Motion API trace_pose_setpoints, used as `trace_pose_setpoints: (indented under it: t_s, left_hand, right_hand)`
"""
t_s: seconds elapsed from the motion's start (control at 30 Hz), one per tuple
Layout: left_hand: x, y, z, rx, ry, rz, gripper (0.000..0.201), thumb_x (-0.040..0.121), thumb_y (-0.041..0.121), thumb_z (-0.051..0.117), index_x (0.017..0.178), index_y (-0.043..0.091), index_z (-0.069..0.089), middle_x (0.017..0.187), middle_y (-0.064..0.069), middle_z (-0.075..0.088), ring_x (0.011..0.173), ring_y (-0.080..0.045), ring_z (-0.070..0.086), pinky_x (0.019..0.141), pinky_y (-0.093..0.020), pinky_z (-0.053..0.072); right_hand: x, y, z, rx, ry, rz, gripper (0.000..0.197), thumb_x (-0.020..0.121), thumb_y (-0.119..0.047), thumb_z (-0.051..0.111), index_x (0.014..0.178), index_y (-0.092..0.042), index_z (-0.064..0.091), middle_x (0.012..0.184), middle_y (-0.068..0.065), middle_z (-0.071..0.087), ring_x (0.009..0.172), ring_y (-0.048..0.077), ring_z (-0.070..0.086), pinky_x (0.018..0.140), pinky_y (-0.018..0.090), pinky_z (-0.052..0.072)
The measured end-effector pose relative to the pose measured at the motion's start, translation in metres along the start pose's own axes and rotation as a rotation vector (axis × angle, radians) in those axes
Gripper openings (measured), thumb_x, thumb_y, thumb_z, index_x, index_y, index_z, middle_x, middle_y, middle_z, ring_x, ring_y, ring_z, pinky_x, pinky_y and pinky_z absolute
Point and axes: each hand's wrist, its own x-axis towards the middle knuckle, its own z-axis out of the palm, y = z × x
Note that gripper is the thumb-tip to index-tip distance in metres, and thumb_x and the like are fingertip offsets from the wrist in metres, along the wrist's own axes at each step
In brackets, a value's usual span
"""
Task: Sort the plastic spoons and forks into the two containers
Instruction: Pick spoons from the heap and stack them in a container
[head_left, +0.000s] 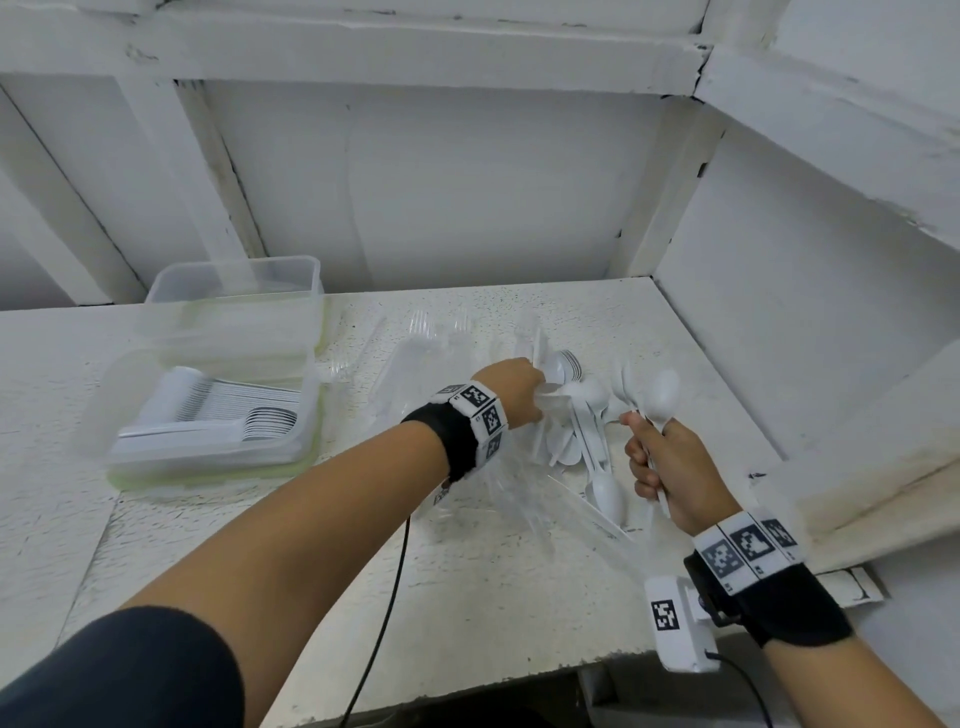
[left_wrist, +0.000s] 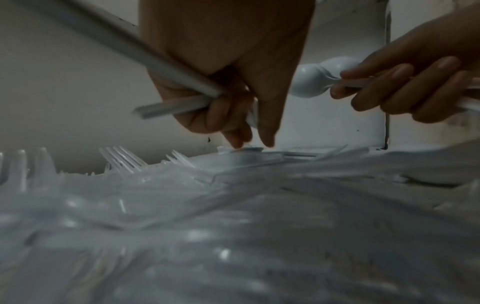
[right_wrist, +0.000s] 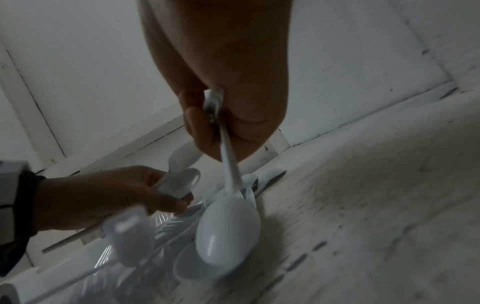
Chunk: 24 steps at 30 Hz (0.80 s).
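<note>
Fingers of your right hand (head_left: 670, 467) are curled tight round a small bunch of white spoon handles (right_wrist: 228, 162), bowls up, while your left hand (head_left: 511, 392) grips another few spoons (left_wrist: 179, 107) and its fingertips (left_wrist: 267, 137) dip into the loose pile (head_left: 582, 441) on the table (head_left: 467, 597). Near container (head_left: 208, 415) already holds neat stacked white cutlery, far container (head_left: 234, 291) looks empty. Roughly halfway at best: clear forks (head_left: 431, 332) lie unsorted beside the spoons.
</note>
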Motion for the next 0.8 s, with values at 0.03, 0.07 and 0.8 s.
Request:
trace_pose_setpoints:
  t_s: [0.03,0.07,0.8]
  left_hand:
    - [-0.001,0.0,0.001,0.051,-0.008,0.015,0.022,0.089,0.022,0.055,0.102,0.006,0.062,0.101,-0.008,0.061,0.094,-0.025,0.06,0.068,-0.028,0.041]
    - [-0.001,0.0,0.002,0.086,-0.011,0.025,0.021,0.09,0.021,0.054,0.104,0.008,0.061,0.103,-0.008,0.062,0.095,-0.025,0.06,0.068,-0.028,0.042]
    - [-0.076,-0.049,-0.044,-0.768,0.24,-0.128,0.018,0.081,0.023,0.073,0.075,0.014,0.058,0.058,0.007,0.045,0.051,-0.005,0.039,0.043,-0.009,0.029]
  right_hand:
    - [0.0,0.001,0.0,-0.002,0.002,0.005,0.013,0.095,-0.023,0.051,0.092,-0.012,0.056,0.054,0.0,0.038,0.033,0.006,0.026,0.034,0.018,0.022]
    - [0.0,0.002,0.0,-0.003,0.003,0.007,0.013,0.095,-0.023,0.051,0.093,-0.011,0.055,0.054,-0.001,0.038,0.033,0.006,0.026,0.034,0.017,0.022]
    - [-0.013,-0.028,0.042,-0.317,-0.13,-0.306,0.016,0.097,-0.022,0.047,0.088,-0.014,0.059,0.065,-0.001,0.049,0.055,0.009,0.043,0.05,0.016,0.038]
